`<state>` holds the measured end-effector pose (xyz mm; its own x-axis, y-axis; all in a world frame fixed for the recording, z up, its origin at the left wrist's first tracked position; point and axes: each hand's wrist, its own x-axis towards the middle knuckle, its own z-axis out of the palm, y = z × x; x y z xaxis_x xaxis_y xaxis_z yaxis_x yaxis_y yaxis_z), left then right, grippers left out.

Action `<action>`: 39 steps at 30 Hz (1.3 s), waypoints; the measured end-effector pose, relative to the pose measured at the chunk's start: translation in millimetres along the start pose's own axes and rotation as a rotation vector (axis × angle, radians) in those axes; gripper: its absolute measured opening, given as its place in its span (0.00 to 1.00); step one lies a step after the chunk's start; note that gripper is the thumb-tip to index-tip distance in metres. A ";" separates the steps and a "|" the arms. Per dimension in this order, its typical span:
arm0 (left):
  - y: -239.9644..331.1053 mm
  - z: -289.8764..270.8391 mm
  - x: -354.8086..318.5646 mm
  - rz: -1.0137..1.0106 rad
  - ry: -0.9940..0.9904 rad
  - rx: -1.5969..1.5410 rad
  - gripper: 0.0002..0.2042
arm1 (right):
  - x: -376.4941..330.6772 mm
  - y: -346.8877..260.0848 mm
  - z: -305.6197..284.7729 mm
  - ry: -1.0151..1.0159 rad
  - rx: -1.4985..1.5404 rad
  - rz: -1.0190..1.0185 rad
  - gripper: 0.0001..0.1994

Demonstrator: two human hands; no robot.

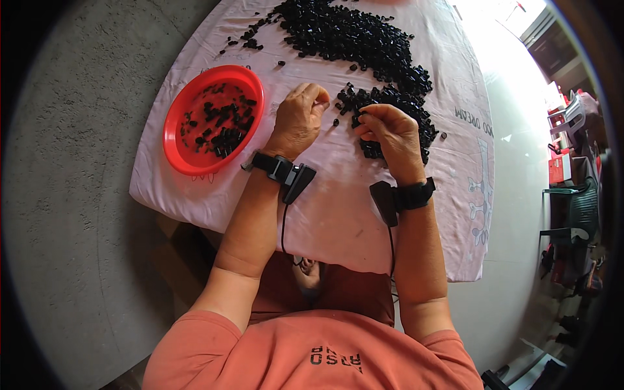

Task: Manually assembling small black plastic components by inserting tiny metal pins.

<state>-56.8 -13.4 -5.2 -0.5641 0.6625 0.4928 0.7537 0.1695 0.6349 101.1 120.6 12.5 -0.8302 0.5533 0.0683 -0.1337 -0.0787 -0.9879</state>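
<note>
My left hand is over the cloth between the red basin and the black pile, its fingers curled together in a pinch. Whatever it may hold is hidden. At the near end of the pile of small shiny black plastic pieces is my right hand, thumb and forefinger pressed together. Any piece in that pinch cannot be told from the black ones behind it. To the left stands a round red plastic basin with scattered black pieces inside. One loose black piece lies between my hands.
A pale pink printed cloth covers the table, its front edge close to my lap. Black straps with cabled devices are on both wrists. A green chair and other items line the right side. Grey wall fills the left.
</note>
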 end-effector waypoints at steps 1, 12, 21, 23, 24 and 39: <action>5.1 -1.7 -0.2 -0.083 -0.026 -0.099 0.03 | 0.0 -0.1 1.0 -0.001 0.004 0.014 0.05; 23.9 -0.6 -3.4 -0.051 -0.096 -0.519 0.05 | 1.1 6.7 -0.6 -0.067 0.014 0.025 0.06; 30.9 -1.5 -0.6 0.125 -0.093 -0.443 0.04 | 0.4 7.7 0.8 -0.095 0.026 0.040 0.07; 32.2 -2.2 -0.7 0.118 -0.093 -0.427 0.04 | 0.2 7.9 0.8 -0.097 0.016 0.045 0.07; 32.6 -2.4 -0.8 0.114 -0.097 -0.425 0.04 | 0.2 8.5 0.7 -0.097 0.013 0.044 0.07; 32.6 -3.7 -1.0 0.165 -0.094 -0.348 0.04 | 0.5 8.5 1.0 -0.105 -0.009 0.017 0.07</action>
<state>-33.0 -11.2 17.2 -0.3993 0.7269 0.5588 0.6636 -0.1914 0.7232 99.0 119.4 4.3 -0.8847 0.4616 0.0653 -0.1146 -0.0796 -0.9902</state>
